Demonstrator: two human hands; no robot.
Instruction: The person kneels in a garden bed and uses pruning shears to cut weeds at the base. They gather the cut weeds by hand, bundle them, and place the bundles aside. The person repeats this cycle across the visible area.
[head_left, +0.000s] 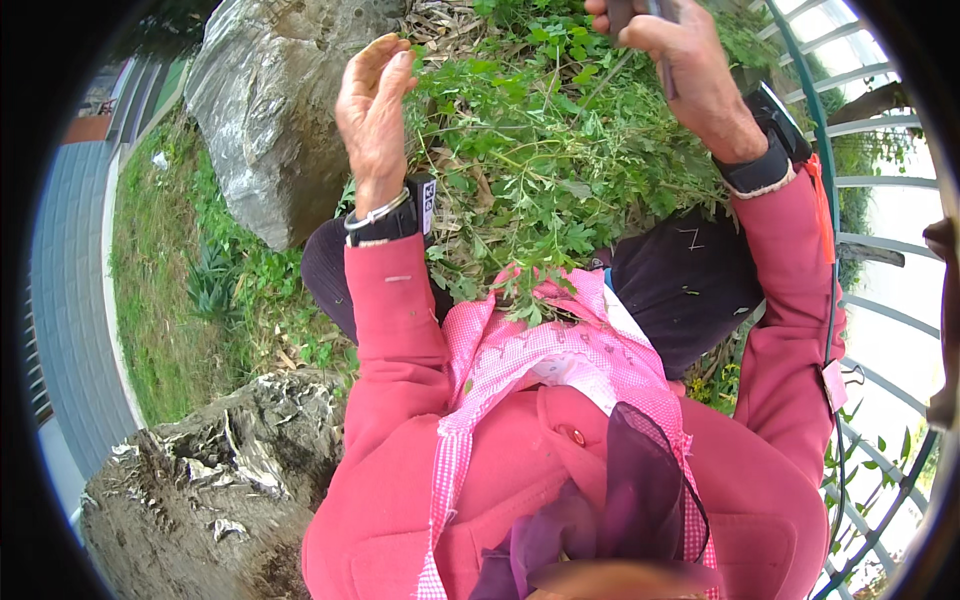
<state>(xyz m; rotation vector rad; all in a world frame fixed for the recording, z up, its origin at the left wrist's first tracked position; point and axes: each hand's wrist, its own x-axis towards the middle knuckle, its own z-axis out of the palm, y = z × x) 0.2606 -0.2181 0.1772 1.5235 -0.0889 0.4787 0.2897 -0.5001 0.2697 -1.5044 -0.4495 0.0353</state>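
Note:
My left hand (375, 112) is raised beside the large grey rock, its fingers bent towards the thumb; whether something thin is pinched in it cannot be told. At the top right, my right hand (686, 64) is closed on a dark flat tool (621, 16), whose kind is unclear and which the picture's edge partly cuts off. A thin stem or rod slants down from near it. Between my hands lies a heap of leafy green stems (555, 157), reaching down onto the pink checked apron (540, 345) over my lap.
A big grey rock (262, 112) stands at the upper left, and another rough rock (225, 480) at the lower left. A metal fence (821, 142) runs close along the right side. Grass (165, 300) and a paved strip (71, 285) lie further left.

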